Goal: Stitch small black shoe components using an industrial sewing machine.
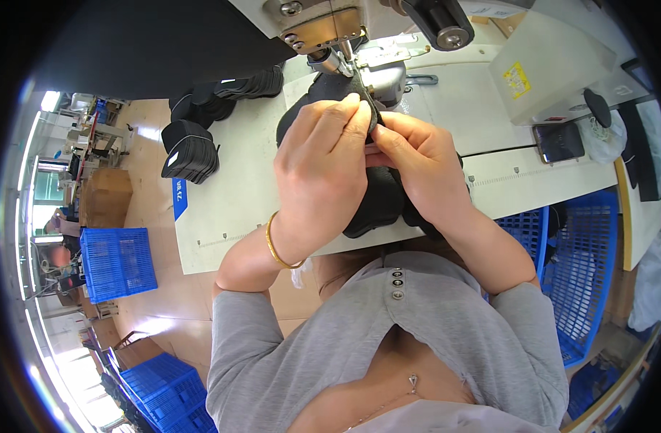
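A black padded fabric piece (329, 88) lies on the pale sewing table, its far end beneath the presser foot (348, 67) of the sewing machine (335, 29). My left hand (322, 148) is closed on the piece's near edge, thumb and forefinger pinched together. Just right of it, my right hand (422, 160) pinches the same edge, where a folded or layered rim shows. The fingertips of both hands nearly meet. Below my wrists, more black padded pieces (377, 206) rest at the table's front edge, partly covered by my hands.
Stacks of black pieces (190, 153) stand at the table's left, with another bundle (251, 84) behind. A phone (558, 142) lies at the right beside a plastic bag (605, 137). Blue crates stand right of my lap (579, 270) and on the floor at left (119, 263).
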`<state>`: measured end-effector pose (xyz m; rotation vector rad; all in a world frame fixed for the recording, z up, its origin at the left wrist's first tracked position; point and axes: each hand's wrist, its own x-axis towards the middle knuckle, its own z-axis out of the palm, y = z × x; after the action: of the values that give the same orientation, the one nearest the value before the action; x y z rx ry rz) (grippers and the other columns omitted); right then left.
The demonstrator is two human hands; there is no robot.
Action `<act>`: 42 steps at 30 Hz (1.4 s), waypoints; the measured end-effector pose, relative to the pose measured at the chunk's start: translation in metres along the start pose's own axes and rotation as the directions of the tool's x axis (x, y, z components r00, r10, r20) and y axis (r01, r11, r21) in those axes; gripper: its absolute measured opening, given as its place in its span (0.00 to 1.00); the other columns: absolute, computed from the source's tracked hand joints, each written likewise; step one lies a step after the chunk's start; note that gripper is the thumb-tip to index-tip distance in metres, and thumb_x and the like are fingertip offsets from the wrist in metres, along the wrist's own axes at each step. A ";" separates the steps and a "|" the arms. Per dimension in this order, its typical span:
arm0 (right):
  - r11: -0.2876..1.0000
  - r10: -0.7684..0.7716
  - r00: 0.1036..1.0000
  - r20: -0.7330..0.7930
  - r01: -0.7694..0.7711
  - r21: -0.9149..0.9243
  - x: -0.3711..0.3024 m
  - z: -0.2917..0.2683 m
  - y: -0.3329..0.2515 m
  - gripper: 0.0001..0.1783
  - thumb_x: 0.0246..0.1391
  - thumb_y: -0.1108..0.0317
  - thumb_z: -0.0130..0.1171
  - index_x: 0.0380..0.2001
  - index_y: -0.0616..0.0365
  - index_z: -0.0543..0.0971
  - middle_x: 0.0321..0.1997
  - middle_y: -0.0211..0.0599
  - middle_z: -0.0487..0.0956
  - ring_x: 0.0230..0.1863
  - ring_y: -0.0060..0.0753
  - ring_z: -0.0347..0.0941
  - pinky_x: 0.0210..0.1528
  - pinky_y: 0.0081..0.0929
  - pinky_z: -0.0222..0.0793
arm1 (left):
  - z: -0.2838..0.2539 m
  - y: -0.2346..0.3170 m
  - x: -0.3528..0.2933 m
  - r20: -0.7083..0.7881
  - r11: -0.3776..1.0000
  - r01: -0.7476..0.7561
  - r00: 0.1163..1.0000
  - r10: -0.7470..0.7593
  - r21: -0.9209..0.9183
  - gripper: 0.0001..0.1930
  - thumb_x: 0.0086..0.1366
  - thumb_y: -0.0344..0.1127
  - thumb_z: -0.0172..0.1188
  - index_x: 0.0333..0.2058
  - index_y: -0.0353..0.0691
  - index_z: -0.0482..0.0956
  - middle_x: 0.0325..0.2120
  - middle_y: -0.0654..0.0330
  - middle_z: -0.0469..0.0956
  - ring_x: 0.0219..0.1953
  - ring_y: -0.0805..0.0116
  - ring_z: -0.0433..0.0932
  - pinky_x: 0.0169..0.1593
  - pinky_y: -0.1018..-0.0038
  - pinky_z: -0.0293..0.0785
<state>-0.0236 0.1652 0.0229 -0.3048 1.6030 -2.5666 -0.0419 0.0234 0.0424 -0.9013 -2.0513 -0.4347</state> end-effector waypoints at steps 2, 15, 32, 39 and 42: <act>1.000 -0.005 1.000 0.001 0.005 -0.009 -0.001 0.000 0.001 0.12 0.65 0.73 0.46 0.39 0.71 0.78 0.35 0.34 0.80 0.38 0.19 0.77 0.45 0.21 0.77 | 0.001 -0.001 -0.001 -0.006 1.000 -0.014 1.000 0.014 0.015 0.16 0.42 0.22 0.61 0.35 0.28 0.80 0.34 0.56 0.79 0.36 0.61 0.78 0.36 0.70 0.77; 0.996 -0.027 1.000 -0.007 0.027 0.091 0.013 0.005 0.002 0.12 0.65 0.74 0.46 0.38 0.71 0.77 0.35 0.35 0.80 0.38 0.21 0.78 0.45 0.22 0.77 | 0.007 -0.009 0.005 -0.023 0.997 -0.042 0.999 0.044 0.067 0.15 0.44 0.23 0.61 0.34 0.30 0.80 0.33 0.57 0.78 0.37 0.62 0.78 0.36 0.71 0.77; 0.974 -0.073 0.996 -0.058 0.084 0.210 0.009 0.016 0.023 0.11 0.66 0.73 0.46 0.37 0.71 0.77 0.37 0.34 0.78 0.40 0.19 0.75 0.47 0.19 0.76 | 0.000 -0.016 -0.001 -0.056 0.998 -0.066 0.996 0.066 0.005 0.15 0.40 0.21 0.62 0.32 0.31 0.82 0.31 0.58 0.79 0.35 0.62 0.79 0.34 0.72 0.77; 0.942 -0.013 1.000 -0.026 0.021 0.336 0.008 0.023 0.024 0.13 0.65 0.76 0.42 0.44 0.71 0.76 0.43 0.36 0.77 0.46 0.21 0.74 0.54 0.22 0.72 | -0.005 -0.027 0.003 0.007 0.990 -0.139 0.990 0.139 -0.015 0.16 0.39 0.25 0.61 0.32 0.32 0.82 0.31 0.60 0.80 0.36 0.65 0.79 0.34 0.74 0.78; 0.907 -0.007 1.000 -0.027 0.018 0.421 0.010 0.030 0.025 0.13 0.65 0.76 0.42 0.45 0.70 0.75 0.44 0.36 0.77 0.47 0.22 0.74 0.55 0.23 0.72 | -0.007 -0.037 0.005 0.015 0.982 -0.187 0.982 0.188 -0.021 0.16 0.39 0.26 0.61 0.32 0.33 0.82 0.31 0.61 0.80 0.36 0.65 0.79 0.35 0.73 0.78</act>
<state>-0.0273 0.1259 0.0140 -0.2416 1.0071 -2.8419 -0.0666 -0.0038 0.0510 -1.1019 -1.9583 -0.3457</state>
